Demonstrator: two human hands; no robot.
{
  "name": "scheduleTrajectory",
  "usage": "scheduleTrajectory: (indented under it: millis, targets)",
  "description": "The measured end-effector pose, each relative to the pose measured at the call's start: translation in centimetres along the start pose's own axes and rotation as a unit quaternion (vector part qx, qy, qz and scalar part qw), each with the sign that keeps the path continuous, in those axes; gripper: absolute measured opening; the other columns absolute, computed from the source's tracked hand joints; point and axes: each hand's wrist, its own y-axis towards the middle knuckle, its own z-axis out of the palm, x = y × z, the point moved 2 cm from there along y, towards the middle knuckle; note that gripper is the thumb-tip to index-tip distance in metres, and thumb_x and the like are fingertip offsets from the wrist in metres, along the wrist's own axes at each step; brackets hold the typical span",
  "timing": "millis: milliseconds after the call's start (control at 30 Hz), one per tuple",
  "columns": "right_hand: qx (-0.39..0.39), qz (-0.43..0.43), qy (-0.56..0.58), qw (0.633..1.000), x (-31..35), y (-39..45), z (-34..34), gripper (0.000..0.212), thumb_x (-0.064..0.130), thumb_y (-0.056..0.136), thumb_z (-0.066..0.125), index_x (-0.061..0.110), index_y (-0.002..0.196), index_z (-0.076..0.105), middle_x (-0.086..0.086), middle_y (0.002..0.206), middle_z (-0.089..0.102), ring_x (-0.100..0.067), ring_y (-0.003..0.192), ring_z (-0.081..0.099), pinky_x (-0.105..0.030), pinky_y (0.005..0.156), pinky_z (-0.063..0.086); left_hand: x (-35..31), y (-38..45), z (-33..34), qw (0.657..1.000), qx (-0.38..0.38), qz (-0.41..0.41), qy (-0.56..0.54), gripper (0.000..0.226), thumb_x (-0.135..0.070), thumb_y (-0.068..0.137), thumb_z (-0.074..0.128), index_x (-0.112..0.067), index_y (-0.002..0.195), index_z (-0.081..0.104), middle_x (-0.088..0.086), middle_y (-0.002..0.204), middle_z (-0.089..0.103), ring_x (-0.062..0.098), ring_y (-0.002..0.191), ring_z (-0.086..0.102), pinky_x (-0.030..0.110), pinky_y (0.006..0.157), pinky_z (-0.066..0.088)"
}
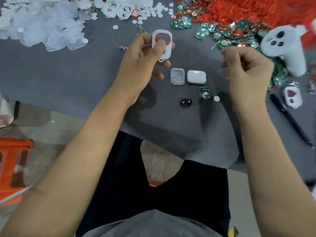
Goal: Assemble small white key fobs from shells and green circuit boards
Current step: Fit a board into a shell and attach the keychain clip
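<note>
My left hand grips a white key fob shell with a red ring seated in its upper opening, held above the grey table. My right hand hovers to the right with fingers curled and the fingertips pinched together; whether anything is between them I cannot tell. On the table between the hands lie a clear shell half, a white shell half, a green circuit board, a small white disc and a black button pad.
Piles of clear shells and white discs fill the back left. Red rings and green boards heap at the back right, beside a white controller. A black pen and another fob lie at the right.
</note>
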Motion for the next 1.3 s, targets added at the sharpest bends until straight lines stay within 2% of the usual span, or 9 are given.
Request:
scheduleTrajectory:
  millis: [67,200,300,400,533,733,900,1067,1300]
  targets:
    - [-0.01,-0.005,-0.021,1.0,-0.3,-0.5,-1.4,0.017,0.023,0.099,0.062,0.019,0.088,0.075,0.001,0.073,0.07,-0.013,0.06,0.054,-0.033,0.059,0.042,0.2,0.4,1.3,1.0,0.011,0.003,0.006,0.014,-0.026,0.107,0.057,-0.014,0.113,0.057,0.004,0.117,0.076,0.016,0.084,0.069,0.027,0.061,0.053]
    - [0.014,-0.021,-0.069,0.997,-0.6,-2.1,-3.4,0.016,0.022,0.1,0.064,0.017,0.091,0.075,-0.013,0.077,0.07,-0.029,0.067,0.059,-0.037,0.064,0.045,0.7,0.8,3.5,1.0,0.026,0.001,0.0,0.011,-0.027,0.106,0.058,-0.018,0.112,0.06,0.002,0.114,0.077,0.015,0.081,0.07,0.028,0.066,0.055]
    - [0.085,-0.067,-0.147,0.983,-0.5,-4.5,-3.7,0.013,0.031,0.099,0.068,0.023,0.093,0.077,0.001,0.082,0.069,-0.012,0.076,0.056,-0.034,0.076,0.046,1.4,1.0,4.1,1.0,0.02,-0.01,-0.021,0.016,-0.027,0.104,0.06,-0.015,0.115,0.061,0.003,0.112,0.078,0.016,0.078,0.069,0.026,0.066,0.053]
    - [0.145,-0.165,-0.217,0.951,0.4,-7.0,-2.3,0.021,0.039,0.094,0.074,0.022,0.104,0.081,0.001,0.093,0.066,-0.026,0.095,0.054,-0.034,0.083,0.045,1.7,1.2,4.0,0.999,0.004,-0.009,-0.039,0.025,-0.025,0.103,0.06,-0.009,0.123,0.059,0.004,0.109,0.078,0.015,0.077,0.067,0.026,0.068,0.053]
    - [0.172,-0.233,-0.276,0.916,1.1,-8.5,0.2,0.032,0.039,0.092,0.077,0.018,0.116,0.08,-0.006,0.099,0.067,-0.038,0.095,0.055,-0.048,0.082,0.046,1.8,0.9,3.7,0.999,0.007,0.001,-0.038,0.028,-0.017,0.106,0.056,-0.01,0.133,0.053,0.004,0.109,0.077,0.014,0.075,0.066,0.024,0.066,0.051]
    - [0.179,-0.255,-0.306,0.9,2.0,-7.4,1.6,0.02,0.036,0.093,0.075,0.02,0.103,0.082,-0.001,0.092,0.067,-0.034,0.095,0.054,-0.044,0.083,0.043,1.5,0.4,3.4,0.998,0.005,-0.003,-0.063,0.033,-0.015,0.106,0.056,-0.014,0.139,0.051,0.006,0.11,0.076,0.015,0.08,0.067,0.024,0.067,0.05]
    - [0.175,-0.299,-0.341,0.874,2.3,-6.7,2.3,0.029,0.032,0.104,0.06,0.01,0.09,0.075,-0.007,0.09,0.064,-0.037,0.093,0.055,-0.048,0.08,0.044,1.6,0.3,3.2,0.998,-0.01,-0.013,-0.064,0.034,-0.015,0.105,0.058,-0.015,0.139,0.053,0.004,0.111,0.077,0.014,0.083,0.067,0.024,0.071,0.052]
    - [0.141,-0.297,-0.261,0.908,2.3,-6.5,2.7,0.028,0.022,0.108,0.053,0.005,0.092,0.069,-0.009,0.088,0.066,-0.035,0.082,0.057,-0.045,0.075,0.044,1.4,0.4,3.2,0.997,-0.027,-0.024,-0.074,0.028,-0.019,0.105,0.057,-0.023,0.132,0.057,0.005,0.111,0.077,0.014,0.084,0.067,0.025,0.074,0.053]
    - [0.097,-0.083,-0.038,0.991,2.6,-2.2,4.1,0.018,0.018,0.109,0.051,0.016,0.101,0.068,0.012,0.074,0.065,-0.001,0.065,0.059,-0.016,0.064,0.043,1.5,1.1,2.9,0.998,-0.058,-0.024,-0.03,0.049,-0.01,0.105,0.06,-0.023,0.149,0.044,0.002,0.112,0.069,0.008,0.085,0.066,0.022,0.077,0.052]
